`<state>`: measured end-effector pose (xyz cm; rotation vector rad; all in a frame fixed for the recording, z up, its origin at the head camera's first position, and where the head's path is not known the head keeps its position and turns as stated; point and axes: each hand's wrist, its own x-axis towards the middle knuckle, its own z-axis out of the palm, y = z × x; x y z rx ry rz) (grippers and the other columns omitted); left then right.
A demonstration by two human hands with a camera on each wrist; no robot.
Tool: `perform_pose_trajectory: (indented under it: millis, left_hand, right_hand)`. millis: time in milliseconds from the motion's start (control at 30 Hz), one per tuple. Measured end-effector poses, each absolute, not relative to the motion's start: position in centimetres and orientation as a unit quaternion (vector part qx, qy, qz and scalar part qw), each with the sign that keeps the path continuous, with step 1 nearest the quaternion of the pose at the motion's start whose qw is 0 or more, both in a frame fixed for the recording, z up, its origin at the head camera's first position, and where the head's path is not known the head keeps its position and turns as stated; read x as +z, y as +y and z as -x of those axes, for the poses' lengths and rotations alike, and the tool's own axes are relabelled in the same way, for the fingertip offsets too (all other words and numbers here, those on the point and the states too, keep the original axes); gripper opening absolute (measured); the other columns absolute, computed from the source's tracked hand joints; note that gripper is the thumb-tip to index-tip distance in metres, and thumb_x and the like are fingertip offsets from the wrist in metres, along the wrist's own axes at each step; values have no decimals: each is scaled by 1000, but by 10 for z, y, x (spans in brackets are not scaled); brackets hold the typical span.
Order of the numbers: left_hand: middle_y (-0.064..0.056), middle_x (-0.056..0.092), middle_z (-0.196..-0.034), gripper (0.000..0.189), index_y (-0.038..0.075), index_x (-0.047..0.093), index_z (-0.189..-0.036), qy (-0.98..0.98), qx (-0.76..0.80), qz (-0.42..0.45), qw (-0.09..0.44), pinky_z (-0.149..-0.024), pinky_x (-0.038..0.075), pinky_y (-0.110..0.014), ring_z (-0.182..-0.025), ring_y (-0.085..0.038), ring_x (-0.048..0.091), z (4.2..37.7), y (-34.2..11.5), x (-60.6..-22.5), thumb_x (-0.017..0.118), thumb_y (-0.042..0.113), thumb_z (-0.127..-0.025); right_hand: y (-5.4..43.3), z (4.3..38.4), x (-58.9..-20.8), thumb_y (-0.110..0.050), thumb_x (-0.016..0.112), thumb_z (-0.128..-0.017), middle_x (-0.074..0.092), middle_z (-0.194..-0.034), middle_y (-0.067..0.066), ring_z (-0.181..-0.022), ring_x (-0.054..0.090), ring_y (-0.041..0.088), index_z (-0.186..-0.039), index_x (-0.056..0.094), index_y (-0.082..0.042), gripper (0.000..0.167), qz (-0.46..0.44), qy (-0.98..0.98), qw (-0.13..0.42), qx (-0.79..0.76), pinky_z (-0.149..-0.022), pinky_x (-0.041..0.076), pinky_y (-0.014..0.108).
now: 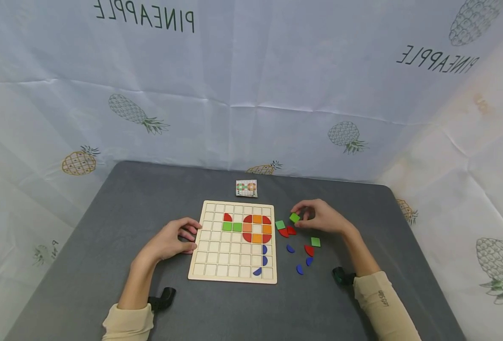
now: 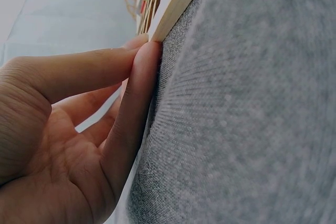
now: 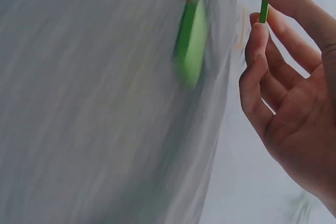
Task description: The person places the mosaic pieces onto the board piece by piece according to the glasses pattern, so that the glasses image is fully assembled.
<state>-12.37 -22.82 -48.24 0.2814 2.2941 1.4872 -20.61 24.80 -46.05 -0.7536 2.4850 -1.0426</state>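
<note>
Right hand (image 1: pixel 321 218): thumb and fingers pinch a green square (image 1: pixel 295 218), held off the table (image 1: pixel 230 312) to the right of the board. The square is bright leaf green, flat-faced and tilted; the right wrist view shows it edge-on, a thin strip in darker green.

Left hand (image 1: pixel 166 240): thumb and fingertips touch the left edge of the board (image 1: pixel 212 246); cannot tell whether they pinch it or only press.

Board: pale wood, square cells with dark outlines, thin plain rim. Upper right, four orange squares (image 1: pixel 257 238) (the left one paler) and four red quarter-rounds (image 1: pixel 267 220) ring one bare cell. To their left, two green squares side by side, a red quarter-round above the left one. Lower right, three blue segments (image 1: pixel 264 249).

Loose pieces, right of board: two green squares, three red quarter-rounds, three blue segments. A small patterned card (image 1: pixel 246 188) lies beyond the board's far edge.
</note>
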Motion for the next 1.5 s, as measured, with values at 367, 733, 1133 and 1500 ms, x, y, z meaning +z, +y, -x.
perform_pose_trajectory:
  millis: [367, 733, 1133, 1500]
  left_hand:
    - [-21, 61, -116, 47, -6, 63, -135, 821, 527, -96, 195, -70, 67, -32, -98, -25, 62, 125, -228, -484, 80, -7, -91]
    - [-22, 62, -116, 48, -5, 64, -135, 822, 527, -94, 193, -70, 67, -33, -98, -25, 62, 126, -228, -483, 81, -7, -91]
    - [-22, 62, -116, 47, -5, 64, -135, 822, 526, -97, 195, -70, 66, -32, -96, -25, 63, 127, -229, -484, 80, -6, -91]
    - [-21, 62, -116, 47, -4, 64, -135, 822, 526, -92, 198, -70, 67, -34, -97, -25, 63, 126, -228, -484, 81, -6, -91]
  right_hand:
    - [159, 227, -446, -17, 81, -98, 75, -125, 12, -87, 69, 13, -131, 75, -5, 36, 327, 860, 196, -339, -80, 61, 29]
    - [80, 248, -460, -19, 82, -98, 75, -119, 9, -78, 63, 7, -129, 76, -9, 33, 388, 834, 226, -322, -76, 56, 21]
    - [33, 249, -468, -16, 79, -99, 74, -114, 7, -87, 58, 11, -128, 77, -10, 29, 406, 843, 221, -275, -78, 50, 19]
    - [30, 247, -466, -12, 76, -100, 73, -122, 12, -97, 62, 15, -131, 77, -8, 31, 415, 840, 227, -265, -84, 53, 19]
